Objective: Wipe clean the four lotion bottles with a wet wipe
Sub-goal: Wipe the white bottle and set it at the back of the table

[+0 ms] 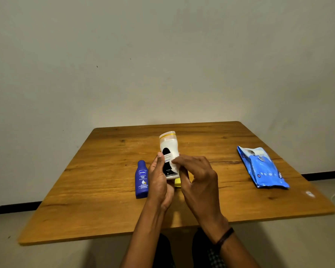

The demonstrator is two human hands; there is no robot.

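Right hand (199,182), wipe (176,156) on white, black-labelled bottle (168,145)

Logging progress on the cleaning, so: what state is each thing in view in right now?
white bottle: lifted off the table, tilted slightly.
left hand: grips the white bottle's lower half.
right hand: presses the wet wipe onto the bottle.
wet wipe: bunched against the bottle's side.
blue bottle: standing on the table, closed.
yellow item: mostly hidden behind the hands.
wipes pack: lying flat on the table, flap apparently lifted.
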